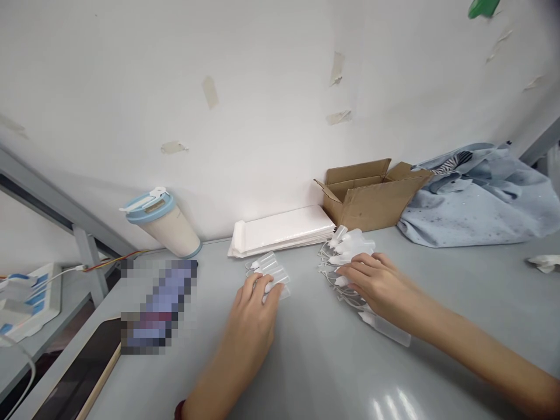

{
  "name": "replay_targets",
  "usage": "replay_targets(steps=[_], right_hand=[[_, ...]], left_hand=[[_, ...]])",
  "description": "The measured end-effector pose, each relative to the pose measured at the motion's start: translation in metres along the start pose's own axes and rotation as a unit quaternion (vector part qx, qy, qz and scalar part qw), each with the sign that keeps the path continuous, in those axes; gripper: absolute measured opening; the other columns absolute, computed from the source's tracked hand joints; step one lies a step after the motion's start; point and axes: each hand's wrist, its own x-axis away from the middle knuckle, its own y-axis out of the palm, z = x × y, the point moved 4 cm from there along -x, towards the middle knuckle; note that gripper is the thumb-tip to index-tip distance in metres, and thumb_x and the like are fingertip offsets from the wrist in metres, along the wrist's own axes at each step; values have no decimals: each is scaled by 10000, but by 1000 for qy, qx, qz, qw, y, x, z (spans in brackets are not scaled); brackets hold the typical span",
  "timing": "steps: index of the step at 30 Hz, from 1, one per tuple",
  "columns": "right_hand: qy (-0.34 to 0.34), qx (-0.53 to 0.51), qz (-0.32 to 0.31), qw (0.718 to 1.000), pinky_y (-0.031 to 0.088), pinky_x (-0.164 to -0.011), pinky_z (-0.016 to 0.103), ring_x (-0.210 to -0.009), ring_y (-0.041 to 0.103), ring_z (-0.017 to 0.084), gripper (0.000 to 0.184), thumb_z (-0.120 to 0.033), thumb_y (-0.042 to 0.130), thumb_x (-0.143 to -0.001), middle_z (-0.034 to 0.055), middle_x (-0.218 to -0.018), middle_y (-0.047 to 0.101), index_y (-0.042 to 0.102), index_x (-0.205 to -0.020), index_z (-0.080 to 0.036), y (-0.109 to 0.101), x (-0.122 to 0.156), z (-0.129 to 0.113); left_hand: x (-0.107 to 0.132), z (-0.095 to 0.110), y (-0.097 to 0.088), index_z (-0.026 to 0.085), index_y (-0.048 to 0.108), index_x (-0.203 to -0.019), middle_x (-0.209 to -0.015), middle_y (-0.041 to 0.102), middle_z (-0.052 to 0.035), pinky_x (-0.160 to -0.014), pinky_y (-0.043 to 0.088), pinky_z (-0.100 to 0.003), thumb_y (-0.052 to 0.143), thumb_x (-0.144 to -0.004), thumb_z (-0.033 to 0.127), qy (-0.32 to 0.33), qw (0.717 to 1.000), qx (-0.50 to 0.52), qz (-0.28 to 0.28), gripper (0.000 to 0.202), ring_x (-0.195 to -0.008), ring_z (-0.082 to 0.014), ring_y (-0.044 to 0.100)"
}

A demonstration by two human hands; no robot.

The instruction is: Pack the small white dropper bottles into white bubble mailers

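Several clear plastic tubes (273, 265) with white pointed tips lie side by side on the grey table. My left hand (254, 306) grips the near part of this row, its fingers on one side and thumb on the other. To the right is a heap of similar tubes (350, 242) with thin pale cords or loops at their tips. My right hand (371, 283) rests over the heap, fingers together and bent onto the tubes; its fingertips partly hide what they hold. A single loose tube (389, 329) lies just below my right hand.
Flat white packets (284, 230) lie stacked by the wall, beside an open cardboard box (376, 201) and a light blue cloth bag (481, 204). On the left stand a tumbler (168, 224), a phone (83, 367), a pixelated object (161, 306) and a power strip (48, 297).
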Motion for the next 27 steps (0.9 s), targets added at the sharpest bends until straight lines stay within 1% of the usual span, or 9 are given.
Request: replay_targets(steps=[4, 9, 12, 17, 22, 25, 27], right_hand=[[-3, 10, 0, 1000, 336, -709, 314, -815, 553, 203, 256, -32, 447, -844, 57, -808, 654, 600, -979, -188, 3, 1, 0], [-5, 27, -1, 1000, 351, -703, 317, -813, 552, 211, 270, -38, 433, -858, 76, -834, 649, 599, -1020, -177, 5, 2, 1], [-5, 20, -10, 1000, 363, -699, 313, -819, 554, 208, 271, -39, 441, -860, 68, -842, 647, 598, -1025, -185, 4, 1, 0], [13, 6, -30, 999, 377, -698, 318, -828, 559, 212, 207, -54, 493, -853, 64, -861, 645, 600, -973, -184, 4, 0, -2], [28, 6, -34, 999, 382, -686, 324, -823, 569, 225, 123, -71, 575, -814, 60, -837, 649, 597, -879, -174, 5, -1, -6], [27, 0, -31, 999, 389, -681, 313, -793, 574, 208, 157, -39, 546, -814, 52, -811, 646, 595, -850, -183, 5, -1, -7], [25, -7, -26, 999, 402, -692, 314, -796, 581, 205, 188, -24, 510, -827, 57, -821, 645, 600, -869, -184, 5, -1, -7]], left_hand=[[-1, 1, -4, 126, 568, -1083, -1070, 594, -128, -842, 523, -484, 444, -820, -20, 5, 1000, 17, 0, 326, -1065, -314, 499], [-4, 4, -8, 118, 593, -1001, -988, 608, -119, -798, 538, -461, 429, -832, -27, 16, 999, 46, 23, 276, -1007, -290, 510], [-5, 5, -9, 123, 597, -983, -975, 603, -115, -772, 541, -450, 435, -852, 0, 10, 998, 57, 22, 242, -975, -277, 522], [-5, 6, -10, 138, 585, -982, -976, 596, -112, -765, 538, -457, 458, -878, 66, 1, 998, 70, 7, 179, -967, -279, 528], [-7, 8, -15, 139, 587, -955, -938, 605, -108, -748, 534, -464, 510, -898, 146, 11, 996, 82, 22, 96, -933, -279, 533], [-8, 10, -16, 132, 587, -952, -903, 614, -103, -750, 532, -461, 503, -906, 150, 13, 994, 98, 34, 97, -922, -274, 533], [-8, 12, -16, 133, 587, -956, -902, 618, -99, -766, 528, -457, 496, -912, 153, 13, 994, 106, 39, 103, -924, -268, 535]])
